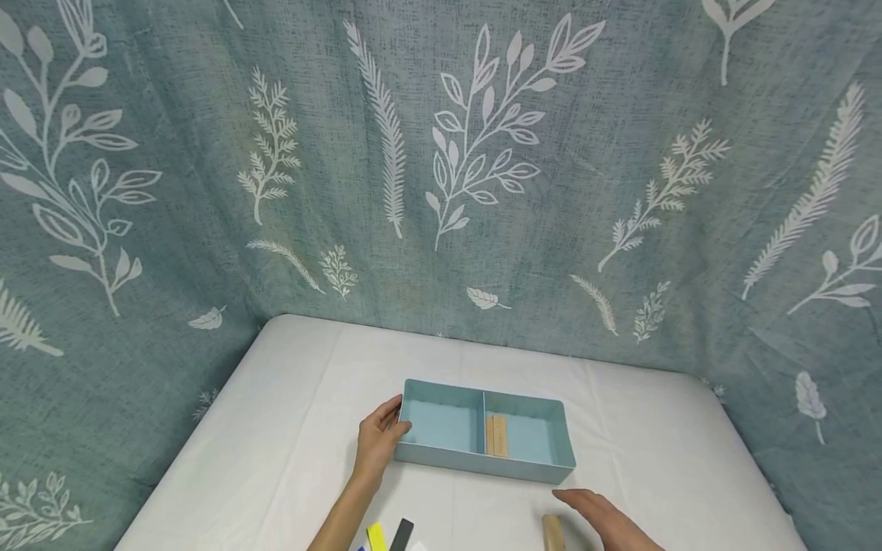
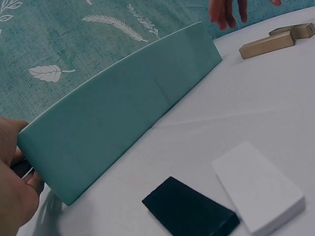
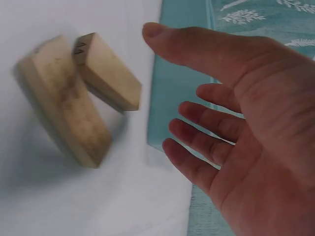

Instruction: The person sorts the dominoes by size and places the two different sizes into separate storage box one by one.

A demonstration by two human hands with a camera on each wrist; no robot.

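Note:
A light blue two-compartment box [image 1: 475, 461] lies on the white cloth. My left hand [image 1: 379, 440] grips its left end, thumb over the rim and fingers outside. In the left wrist view, that hand [image 2: 15, 182] is at the near end of the box's long wall [image 2: 118, 108]. Thin wooden blocks [image 1: 500, 436] stand against the divider in the right compartment. My right hand [image 1: 609, 520] hovers near the box's front right corner, its fingers apart and holding nothing. Beside it in the right wrist view are two loose wooden blocks, one larger block [image 3: 69, 98] and another block [image 3: 110, 71].
Nearer me on the cloth lie a yellow piece [image 1: 376, 537], a black block [image 2: 189, 209] and a white block [image 2: 258, 187]. A blue piece [image 1: 361, 548] barely shows at the lower frame edge. A patterned teal curtain [image 1: 413, 291] hangs behind the white surface [image 1: 324, 360].

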